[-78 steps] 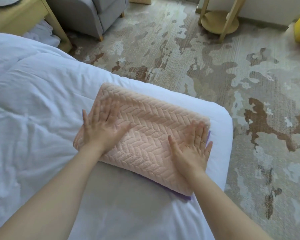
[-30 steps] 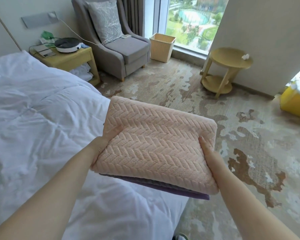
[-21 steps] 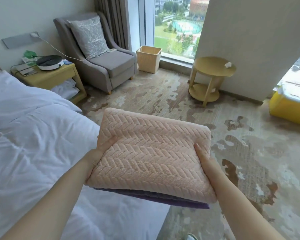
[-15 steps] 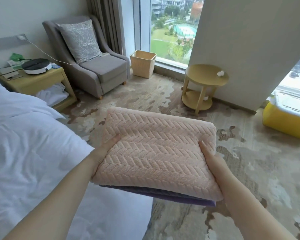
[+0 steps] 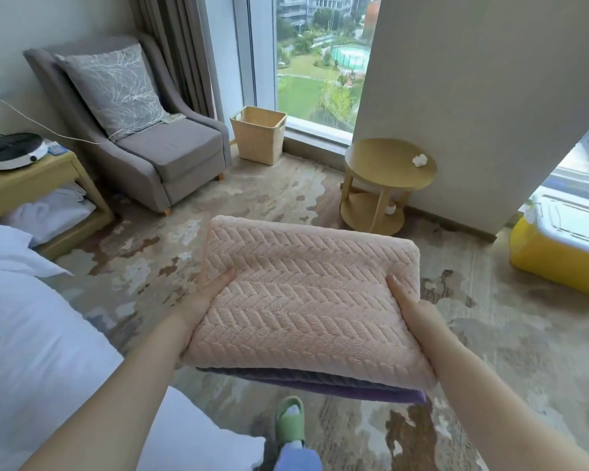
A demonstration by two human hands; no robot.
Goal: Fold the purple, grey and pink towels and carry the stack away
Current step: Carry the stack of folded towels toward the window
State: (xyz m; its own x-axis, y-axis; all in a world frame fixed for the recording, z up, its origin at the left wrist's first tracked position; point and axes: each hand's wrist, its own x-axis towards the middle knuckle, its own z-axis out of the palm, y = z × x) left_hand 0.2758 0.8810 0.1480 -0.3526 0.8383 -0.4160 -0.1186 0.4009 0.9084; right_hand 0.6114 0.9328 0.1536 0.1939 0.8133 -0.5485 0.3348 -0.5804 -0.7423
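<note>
A folded stack of towels is held in the air over the carpet, in front of me. The pink towel [image 5: 303,297] with a herringbone weave lies on top. Under its near edge show a thin grey towel [image 5: 286,374] and the purple towel [image 5: 381,394] at the bottom. My left hand [image 5: 203,297] grips the stack's left edge, thumb on top. My right hand [image 5: 410,309] grips the right edge the same way. The fingers of both hands are hidden beneath the stack.
The white bed [image 5: 31,334] is at my left. A grey armchair [image 5: 143,137], a wicker bin [image 5: 258,134], a round wooden side table [image 5: 388,178] and a yellow box [image 5: 565,253] stand around the patterned carpet. My foot in a green slipper [image 5: 290,423] is below the stack.
The stack was pressed flat on the bed, then both hands lifted it. I have turned away from the bed, so the stack now hangs over the carpet.
</note>
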